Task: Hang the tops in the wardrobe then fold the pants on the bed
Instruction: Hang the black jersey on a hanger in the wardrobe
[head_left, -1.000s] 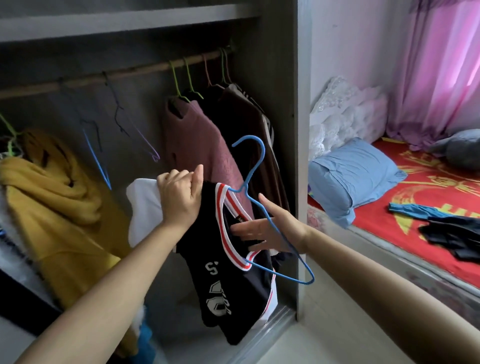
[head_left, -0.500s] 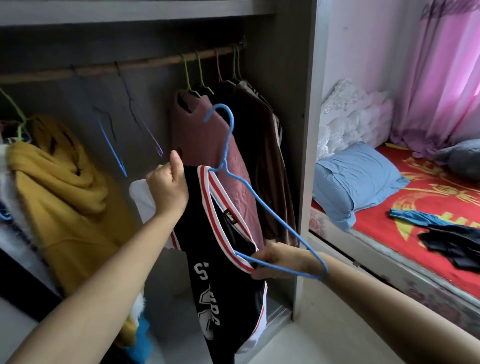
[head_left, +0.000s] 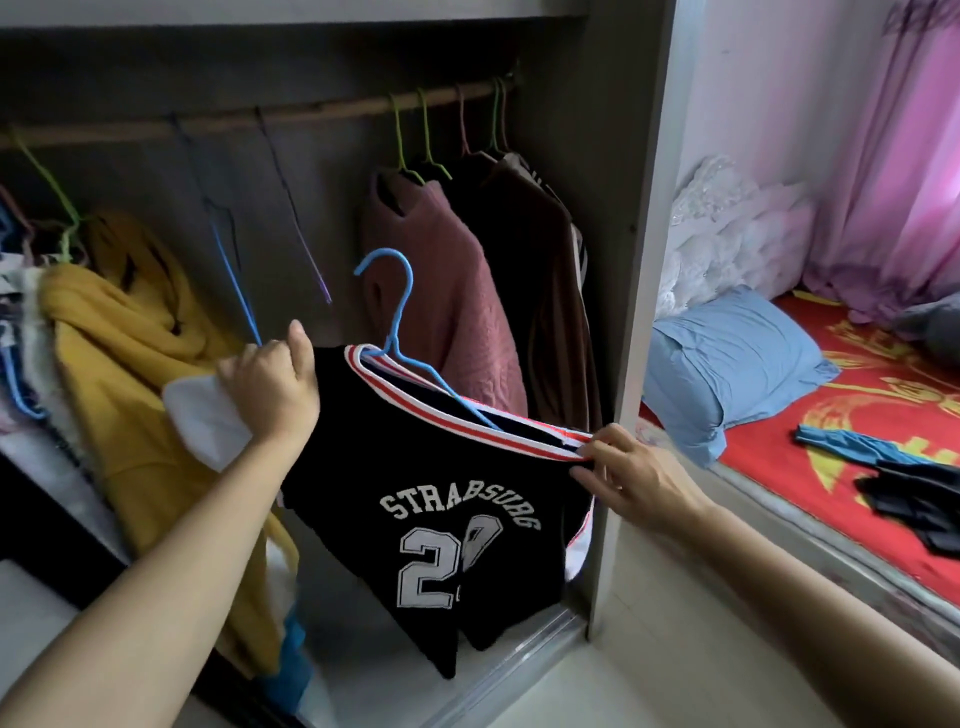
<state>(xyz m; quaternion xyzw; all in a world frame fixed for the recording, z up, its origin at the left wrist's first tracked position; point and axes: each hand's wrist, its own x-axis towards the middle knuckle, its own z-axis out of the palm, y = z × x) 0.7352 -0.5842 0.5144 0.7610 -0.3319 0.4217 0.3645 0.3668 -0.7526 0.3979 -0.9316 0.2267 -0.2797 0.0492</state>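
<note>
A black jersey (head_left: 441, 499) with a red and white striped collar and white lettering is spread between my hands in front of the open wardrobe. A blue wire hanger (head_left: 400, 332) sits inside its neck opening, hook pointing up. My left hand (head_left: 270, 389) grips the jersey's left shoulder and white sleeve. My right hand (head_left: 628, 467) pinches the collar at the right end. The wooden rail (head_left: 322, 111) runs above. Dark pants (head_left: 914, 493) and a blue garment (head_left: 841, 441) lie on the red bed (head_left: 857, 395).
On the rail hang a pink top (head_left: 447, 291), dark brown tops (head_left: 540, 291), a yellow hoodie (head_left: 124, 343) and bare hangers (head_left: 234, 270). The wardrobe side panel (head_left: 634, 260) stands right of the jersey. A blue pillow (head_left: 732, 358) and pink curtain (head_left: 893, 156) are by the bed.
The hanger has gone down into the jersey's neck. My right hand left the hanger's lower bar and now holds the collar's right end. The jersey front has turned toward me.
</note>
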